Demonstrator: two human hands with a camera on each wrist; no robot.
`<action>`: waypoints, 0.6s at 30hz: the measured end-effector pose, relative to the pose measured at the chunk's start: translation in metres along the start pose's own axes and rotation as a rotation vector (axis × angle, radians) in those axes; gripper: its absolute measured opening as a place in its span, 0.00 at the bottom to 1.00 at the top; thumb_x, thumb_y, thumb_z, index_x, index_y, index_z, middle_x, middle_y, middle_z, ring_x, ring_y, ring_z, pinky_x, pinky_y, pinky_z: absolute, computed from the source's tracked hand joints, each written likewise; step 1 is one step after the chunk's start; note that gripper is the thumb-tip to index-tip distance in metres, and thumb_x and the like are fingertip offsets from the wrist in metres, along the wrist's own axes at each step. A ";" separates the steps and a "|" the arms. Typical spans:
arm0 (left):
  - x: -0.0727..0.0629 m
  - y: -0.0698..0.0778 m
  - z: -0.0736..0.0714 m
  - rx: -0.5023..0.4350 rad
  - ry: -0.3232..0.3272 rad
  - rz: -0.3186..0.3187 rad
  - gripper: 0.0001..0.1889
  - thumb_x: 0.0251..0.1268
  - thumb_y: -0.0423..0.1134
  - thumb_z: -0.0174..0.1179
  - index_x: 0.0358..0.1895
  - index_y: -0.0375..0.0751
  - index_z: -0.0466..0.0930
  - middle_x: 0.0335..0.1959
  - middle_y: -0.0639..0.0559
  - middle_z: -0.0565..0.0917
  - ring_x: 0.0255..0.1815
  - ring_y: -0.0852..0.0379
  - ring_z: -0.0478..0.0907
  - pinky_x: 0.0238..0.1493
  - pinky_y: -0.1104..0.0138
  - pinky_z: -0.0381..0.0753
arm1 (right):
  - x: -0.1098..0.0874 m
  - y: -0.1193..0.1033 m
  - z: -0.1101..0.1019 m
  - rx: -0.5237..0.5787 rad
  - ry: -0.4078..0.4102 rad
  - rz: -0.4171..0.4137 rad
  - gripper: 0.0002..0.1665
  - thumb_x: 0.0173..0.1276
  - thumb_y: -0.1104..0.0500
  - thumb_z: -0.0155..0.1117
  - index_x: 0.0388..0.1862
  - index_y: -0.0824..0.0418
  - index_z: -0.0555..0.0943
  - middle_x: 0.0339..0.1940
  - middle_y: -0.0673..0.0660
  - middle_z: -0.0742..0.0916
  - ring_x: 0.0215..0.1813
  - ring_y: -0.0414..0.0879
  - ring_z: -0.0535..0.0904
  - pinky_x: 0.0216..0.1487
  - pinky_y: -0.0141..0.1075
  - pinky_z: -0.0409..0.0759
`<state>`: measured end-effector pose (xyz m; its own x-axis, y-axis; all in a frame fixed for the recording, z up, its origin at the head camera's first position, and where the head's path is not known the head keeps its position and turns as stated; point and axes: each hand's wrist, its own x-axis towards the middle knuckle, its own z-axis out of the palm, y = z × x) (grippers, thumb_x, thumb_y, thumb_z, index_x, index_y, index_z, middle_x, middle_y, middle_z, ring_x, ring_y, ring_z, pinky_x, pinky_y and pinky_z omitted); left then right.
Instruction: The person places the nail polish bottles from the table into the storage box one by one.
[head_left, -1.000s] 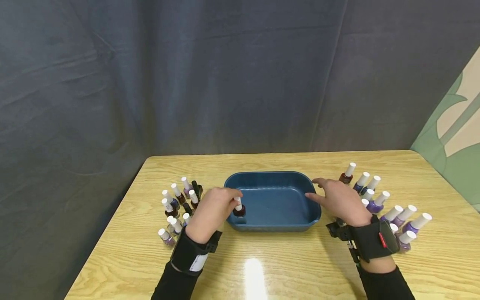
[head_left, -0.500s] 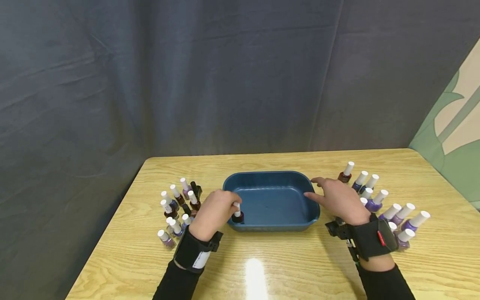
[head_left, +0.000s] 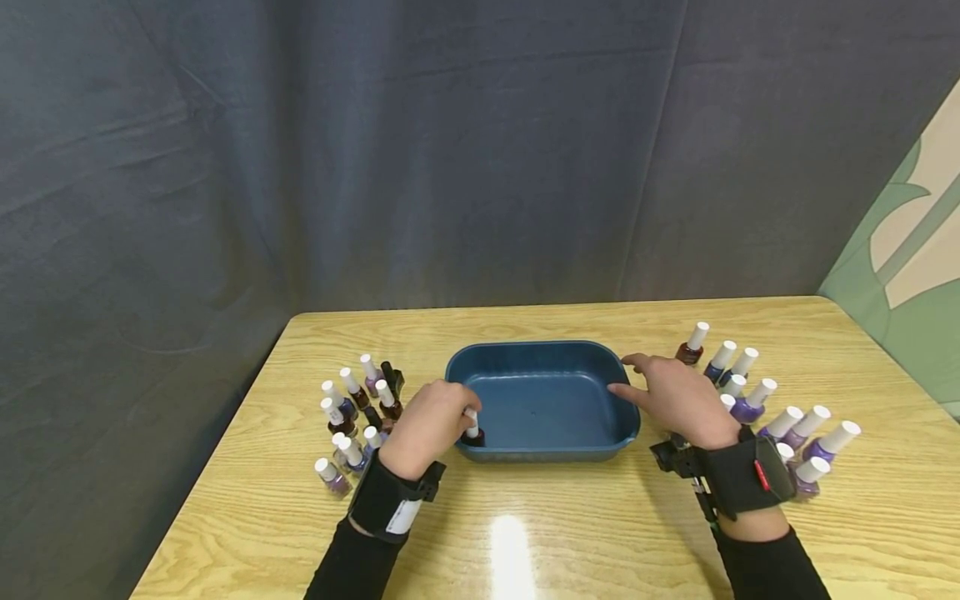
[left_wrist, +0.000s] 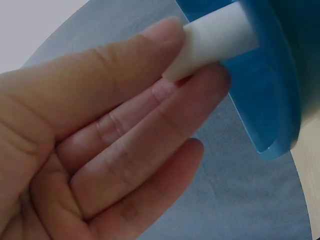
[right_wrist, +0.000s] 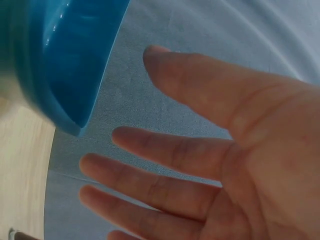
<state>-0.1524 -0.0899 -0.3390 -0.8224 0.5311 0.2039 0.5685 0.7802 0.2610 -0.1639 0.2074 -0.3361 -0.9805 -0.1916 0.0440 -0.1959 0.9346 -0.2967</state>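
Note:
A blue oval-cornered tray (head_left: 555, 456) stands on the wooden table. Inside its near left corner is a dark nail polish bottle (head_left: 473, 435) with a white cap. My left hand (head_left: 429, 421) pinches that white cap (left_wrist: 220, 37) between thumb and fingers; the tray wall hides the bottle's lower part in the left wrist view. At the tray's right end, my right hand (head_left: 688, 400) hovers with thumb and fingers spread. Nothing lies between its relaxed fingers (right_wrist: 150, 185) in the right wrist view.
Several nail polish bottles (head_left: 349, 383) in dark, purple and clear shades stand left of the tray, partly behind the left wrist. Several more purple, blue and brown bottles (head_left: 748, 408) stand at the right, partly behind the right arm. A dark cloth (head_left: 480, 167) hangs behind the table.
My left hand has brought the nail polish bottle slightly left, toward me and lower, into the tray's near left corner. The right hand has stayed about where it was.

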 end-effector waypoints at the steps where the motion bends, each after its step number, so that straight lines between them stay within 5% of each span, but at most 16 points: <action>1: 0.000 0.000 0.000 0.002 0.000 0.001 0.07 0.54 0.31 0.62 0.36 0.42 0.85 0.34 0.49 0.85 0.34 0.55 0.81 0.37 0.70 0.78 | 0.000 0.000 0.000 -0.001 0.000 -0.002 0.32 0.60 0.46 0.62 0.54 0.69 0.75 0.44 0.69 0.84 0.37 0.55 0.82 0.27 0.40 0.77; 18: -0.001 0.001 -0.001 0.048 -0.038 -0.017 0.08 0.52 0.30 0.64 0.38 0.42 0.84 0.36 0.48 0.85 0.35 0.53 0.81 0.35 0.67 0.79 | 0.000 0.000 0.000 -0.002 -0.003 -0.008 0.31 0.61 0.47 0.62 0.54 0.70 0.75 0.44 0.69 0.84 0.34 0.54 0.82 0.23 0.36 0.75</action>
<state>-0.1505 -0.0901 -0.3381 -0.8328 0.5290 0.1631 0.5534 0.8037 0.2188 -0.1635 0.2077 -0.3361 -0.9789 -0.1996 0.0433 -0.2034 0.9338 -0.2945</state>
